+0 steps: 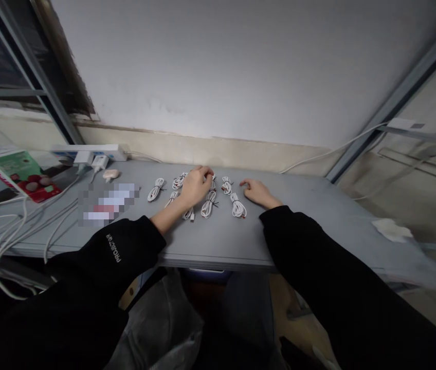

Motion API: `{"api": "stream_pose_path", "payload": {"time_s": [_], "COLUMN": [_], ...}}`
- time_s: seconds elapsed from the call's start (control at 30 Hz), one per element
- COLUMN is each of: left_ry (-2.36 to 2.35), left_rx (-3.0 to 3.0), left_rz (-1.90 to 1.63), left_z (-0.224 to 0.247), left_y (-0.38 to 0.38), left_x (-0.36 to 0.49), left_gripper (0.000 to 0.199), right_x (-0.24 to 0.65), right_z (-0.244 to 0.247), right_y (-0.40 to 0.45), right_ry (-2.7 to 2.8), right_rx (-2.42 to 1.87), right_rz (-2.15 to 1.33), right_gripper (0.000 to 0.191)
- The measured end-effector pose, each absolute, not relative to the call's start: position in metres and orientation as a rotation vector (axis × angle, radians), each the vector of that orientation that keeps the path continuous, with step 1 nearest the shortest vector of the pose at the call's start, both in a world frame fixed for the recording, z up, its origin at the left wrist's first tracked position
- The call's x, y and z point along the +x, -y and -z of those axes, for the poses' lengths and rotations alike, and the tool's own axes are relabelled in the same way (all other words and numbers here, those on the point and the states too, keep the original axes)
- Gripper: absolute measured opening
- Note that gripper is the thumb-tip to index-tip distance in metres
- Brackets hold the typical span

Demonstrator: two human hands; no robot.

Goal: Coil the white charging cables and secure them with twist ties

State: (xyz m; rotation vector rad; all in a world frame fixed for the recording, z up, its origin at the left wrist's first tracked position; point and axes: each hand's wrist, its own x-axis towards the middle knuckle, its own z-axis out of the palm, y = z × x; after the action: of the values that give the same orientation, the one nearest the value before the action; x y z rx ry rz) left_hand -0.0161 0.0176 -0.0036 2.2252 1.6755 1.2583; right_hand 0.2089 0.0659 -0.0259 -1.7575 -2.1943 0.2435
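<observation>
Several tied bundles of white cable lie in loose rows on the grey table. My left hand is over the back row, its fingers curled at a bundle that it partly hides; whether it grips this cannot be made out. Below that hand lies a bundle with a black tie. My right hand rests on the table to the right of the bundles, index finger extended, nothing held. Nearest to it are a back bundle and a front one. Another bundle lies at the far left.
A power strip with plugs stands at the back left, near a small pinkish case. A green and red packet and loose white cables are further left. A white tissue lies at right.
</observation>
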Motion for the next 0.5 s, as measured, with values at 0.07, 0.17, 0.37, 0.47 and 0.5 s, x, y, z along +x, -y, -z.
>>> {"api": "stream_pose_path", "payload": {"time_s": [0.07, 0.17, 0.37, 0.47, 0.5], "left_ry": [-1.71, -1.736, -1.707, -1.708, -1.703], "left_rx": [2.234, 2.251, 2.289, 2.288, 2.291], "left_rz": [-1.218, -1.149, -1.06, -1.059, -1.061], "left_z": [0.0034, 0.003, 0.0028, 0.0027, 0.0026], "left_y": [-0.0167, -0.0152, -0.0142, -0.0139, -0.0138], "left_x": [-0.0156, -0.015, -0.0147, -0.0147, -0.0146], "left_gripper": [0.024, 0.022, 0.023, 0.023, 0.023], "right_x": [0.2088, 0.2088, 0.2093, 0.2091, 0.209], "right_z": [0.0255, 0.0258, 0.0266, 0.0263, 0.0263], "right_y": [-0.0654, -0.0655, -0.0664, -0.0662, -0.0663], "right_ry": [2.193, 2.186, 2.181, 2.186, 2.19], "right_rx": [-1.764, -1.775, -1.776, -1.779, -1.779], "right_rz": [-0.244, -0.241, -0.241, -0.246, -0.25], "right_gripper": [0.046, 0.046, 0.045, 0.045, 0.045]}}
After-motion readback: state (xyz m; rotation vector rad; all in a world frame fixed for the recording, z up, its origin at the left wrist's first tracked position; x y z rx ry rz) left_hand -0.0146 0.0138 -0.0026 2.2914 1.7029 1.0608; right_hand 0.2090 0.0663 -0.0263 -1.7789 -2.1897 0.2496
